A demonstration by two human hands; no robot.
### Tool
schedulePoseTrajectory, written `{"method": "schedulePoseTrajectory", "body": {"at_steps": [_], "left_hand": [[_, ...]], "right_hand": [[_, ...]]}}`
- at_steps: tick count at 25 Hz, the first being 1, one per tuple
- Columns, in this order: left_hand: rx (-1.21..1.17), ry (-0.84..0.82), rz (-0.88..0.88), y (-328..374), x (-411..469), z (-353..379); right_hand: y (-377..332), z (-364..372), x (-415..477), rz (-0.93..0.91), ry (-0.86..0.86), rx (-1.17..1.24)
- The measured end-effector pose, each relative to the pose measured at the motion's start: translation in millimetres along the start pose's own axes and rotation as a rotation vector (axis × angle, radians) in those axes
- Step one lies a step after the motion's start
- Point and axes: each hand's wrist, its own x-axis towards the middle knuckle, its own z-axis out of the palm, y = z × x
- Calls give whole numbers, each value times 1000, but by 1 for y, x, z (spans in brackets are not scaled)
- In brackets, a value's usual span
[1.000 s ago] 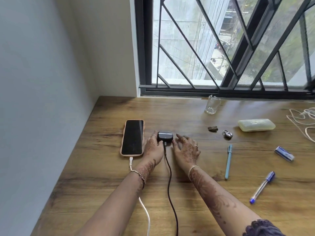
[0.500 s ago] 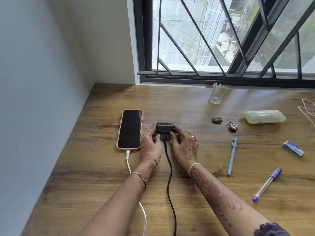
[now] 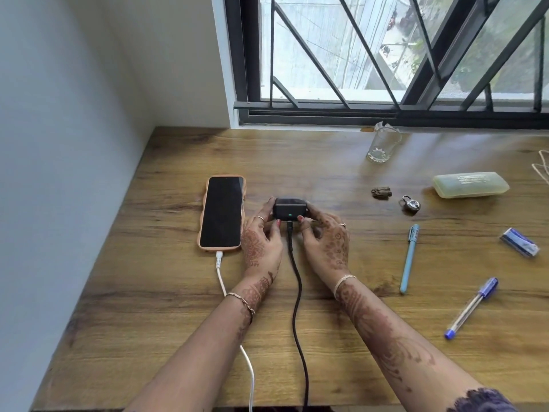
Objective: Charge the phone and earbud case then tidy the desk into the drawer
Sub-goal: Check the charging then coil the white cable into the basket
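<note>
A phone (image 3: 221,212) in a peach case lies face up on the wooden desk (image 3: 166,292), with a white cable (image 3: 221,278) plugged into its near end. Just right of it sits the black earbud case (image 3: 289,208), a small green light showing on its front. A black cable (image 3: 295,286) is plugged into the case. My left hand (image 3: 261,245) holds the case's left side with curled fingers. On the other side, my right hand (image 3: 325,242) grips it the same way.
On the desk's right half lie a light blue pen (image 3: 409,258), a clear blue-capped pen (image 3: 471,307), an eraser (image 3: 519,246), a small padlock (image 3: 411,204), a brown trinket (image 3: 381,192), a pale green case (image 3: 470,184) and a drinking glass (image 3: 383,145). A wall borders the left.
Both hands have closed in around the earbud case from its sides. A green light now shows on the case front. The camera has moved closer.
</note>
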Motion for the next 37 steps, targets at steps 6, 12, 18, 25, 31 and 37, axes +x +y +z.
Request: {"method": "schedulePoseTrajectory", "body": {"at_steps": [6, 12, 18, 25, 31, 37], "left_hand": [[-1, 6, 16, 2, 0, -3], [-14, -3, 50, 3, -1, -3], [-17, 2, 55, 2, -1, -3], [-7, 4, 59, 5, -2, -4], [0, 7, 67, 5, -2, -4], [45, -17, 45, 5, -2, -4]], "right_hand": [[-1, 0, -2, -14, -10, -8], [-4, 0, -2, -28, 4, 5], [-4, 1, -2, -28, 2, -12], [-2, 2, -1, -20, -5, -23], [-1, 2, -2, -19, -1, -18], [-3, -1, -2, 10, -6, -18]]}}
